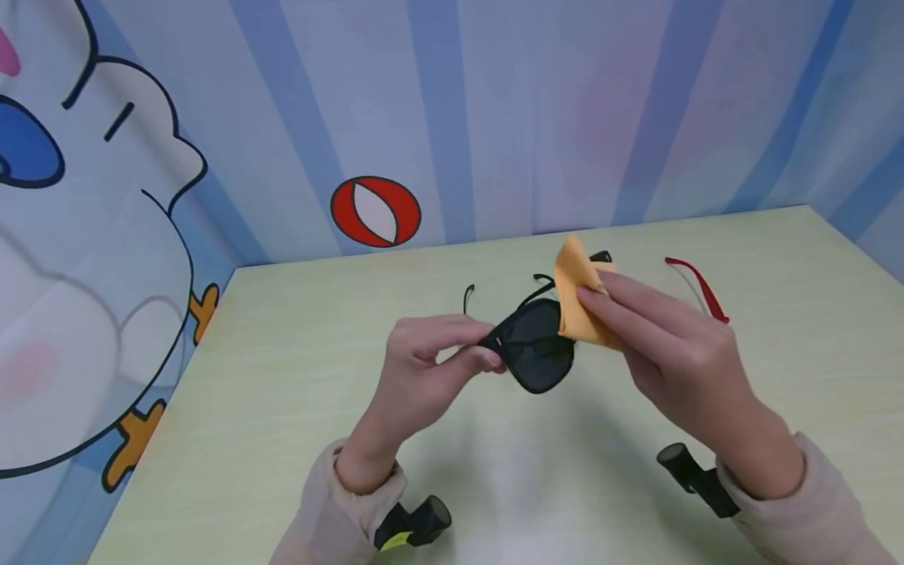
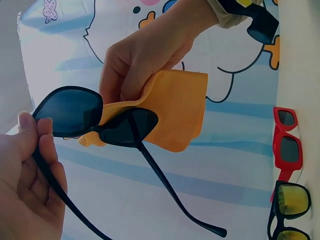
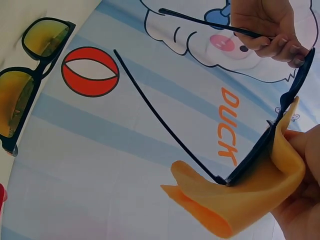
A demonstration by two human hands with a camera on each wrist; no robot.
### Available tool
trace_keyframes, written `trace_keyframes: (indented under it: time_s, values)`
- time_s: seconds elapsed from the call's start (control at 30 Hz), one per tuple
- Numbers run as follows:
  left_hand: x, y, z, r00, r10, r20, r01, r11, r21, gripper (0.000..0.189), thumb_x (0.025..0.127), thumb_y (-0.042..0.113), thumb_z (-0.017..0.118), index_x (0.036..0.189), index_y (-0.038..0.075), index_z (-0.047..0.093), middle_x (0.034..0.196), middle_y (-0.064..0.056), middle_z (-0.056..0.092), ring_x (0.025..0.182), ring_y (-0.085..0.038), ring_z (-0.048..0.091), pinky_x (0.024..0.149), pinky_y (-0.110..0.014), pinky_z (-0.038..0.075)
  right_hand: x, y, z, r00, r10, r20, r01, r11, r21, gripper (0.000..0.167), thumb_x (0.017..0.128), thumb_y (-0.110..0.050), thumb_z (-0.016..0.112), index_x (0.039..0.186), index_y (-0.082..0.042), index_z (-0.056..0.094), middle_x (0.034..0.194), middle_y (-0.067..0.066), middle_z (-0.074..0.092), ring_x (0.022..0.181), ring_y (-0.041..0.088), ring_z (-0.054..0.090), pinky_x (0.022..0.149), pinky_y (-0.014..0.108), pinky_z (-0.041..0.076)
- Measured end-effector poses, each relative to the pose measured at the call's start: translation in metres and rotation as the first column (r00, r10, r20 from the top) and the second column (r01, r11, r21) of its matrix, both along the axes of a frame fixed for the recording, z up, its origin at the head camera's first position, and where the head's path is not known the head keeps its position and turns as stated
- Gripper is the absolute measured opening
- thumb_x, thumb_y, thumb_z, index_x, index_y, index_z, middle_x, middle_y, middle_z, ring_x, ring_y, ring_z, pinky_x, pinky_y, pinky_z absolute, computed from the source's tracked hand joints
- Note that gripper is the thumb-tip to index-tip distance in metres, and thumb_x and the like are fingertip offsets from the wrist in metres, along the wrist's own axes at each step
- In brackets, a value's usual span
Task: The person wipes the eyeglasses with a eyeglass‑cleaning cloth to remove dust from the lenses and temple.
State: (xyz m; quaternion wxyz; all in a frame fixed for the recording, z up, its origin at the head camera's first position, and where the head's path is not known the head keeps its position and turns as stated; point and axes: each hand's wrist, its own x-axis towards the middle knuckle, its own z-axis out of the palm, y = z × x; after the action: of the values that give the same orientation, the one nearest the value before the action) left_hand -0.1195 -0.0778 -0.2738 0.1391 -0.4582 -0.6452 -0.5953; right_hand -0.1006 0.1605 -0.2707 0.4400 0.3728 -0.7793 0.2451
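Black sunglasses [image 1: 534,345] hang in the air above the pale desk [image 1: 297,392], held between two hands. The left hand [image 1: 424,369] comes up from the lower left with its wrist bent back, and its thumb and curled fingers pinch the frame at the left hinge, where one temple arm folds out. The right hand [image 1: 671,353] reaches in from the lower right, palm turned down, its fingers pinching an orange cleaning cloth [image 1: 582,302] round the right lens; the cloth is folded over that lens, so it touches both faces. In the left wrist view the dark left lens is bare and the cloth wraps the other one, with the right hand's fingers [image 2: 127,65] pressed against the cloth from behind. In the right wrist view the frame is seen edge-on, the cloth [image 3: 240,200] curling under it, and both temple arms stand open.

Behind the hands on the desk lie red-framed sunglasses [image 2: 286,145] and, just beside them, black-framed sunglasses with yellow mirrored lenses [image 2: 290,210]. A blue striped backdrop [image 1: 494,118] with a cartoon duck stands behind the desk.
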Motion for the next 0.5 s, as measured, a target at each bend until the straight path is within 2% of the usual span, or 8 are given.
trace_keyframes:
  time_s: [0.13, 0.33, 0.47, 0.5]
  values:
    - [-0.0001, -0.0031, 0.0013, 1.000, 0.009, 0.010, -0.009, 1.000, 0.005, 0.038, 0.085, 0.027, 0.063, 0.086, -0.011, 0.067, 0.073, -0.016, 0.065, 0.068, -0.018, 0.063, 0.064, -0.034, 0.052, 0.0003, -0.0019, 0.0004, 1.000, 0.020, -0.017, -0.020, 1.000, 0.009, 0.036, 0.101, -0.020, 0.041, 0.105, 0.001, 0.069, 0.108, 0.016, 0.066, 0.093, 0.034, 0.065, 0.073, 0.043, 0.051]
    - [0.0000, -0.0027, 0.0023, 0.998, -0.057, -0.036, 0.057, 0.998, -0.006, 0.034, 0.084, 0.024, 0.065, 0.085, -0.010, 0.067, 0.072, -0.014, 0.065, 0.066, -0.016, 0.062, 0.062, -0.032, 0.052, 0.0018, -0.0021, 0.0009, 1.000, -0.001, -0.028, 0.001, 1.000, -0.006, 0.035, 0.100, -0.022, 0.042, 0.105, 0.000, 0.070, 0.108, 0.015, 0.066, 0.093, 0.034, 0.065, 0.073, 0.043, 0.050]
    - [0.0020, -0.0029, 0.0027, 0.995, -0.068, -0.075, 0.064, 0.997, -0.053, 0.023, 0.081, 0.012, 0.069, 0.086, -0.010, 0.068, 0.074, -0.013, 0.067, 0.068, -0.015, 0.063, 0.061, -0.030, 0.051, 0.0025, -0.0019, 0.0011, 0.999, -0.038, -0.025, 0.037, 0.999, -0.022, 0.032, 0.099, -0.020, 0.045, 0.104, 0.000, 0.070, 0.108, 0.015, 0.066, 0.093, 0.033, 0.065, 0.073, 0.044, 0.050]
    - [0.0024, -0.0028, 0.0029, 0.994, -0.069, -0.082, 0.064, 0.996, -0.065, 0.019, 0.079, 0.007, 0.071, 0.087, -0.010, 0.068, 0.075, -0.013, 0.067, 0.069, -0.015, 0.063, 0.061, -0.030, 0.051, 0.0026, -0.0018, 0.0011, 0.999, -0.047, -0.022, 0.047, 0.999, -0.025, 0.024, 0.096, -0.013, 0.052, 0.105, 0.000, 0.070, 0.108, 0.015, 0.066, 0.093, 0.033, 0.065, 0.073, 0.045, 0.050]
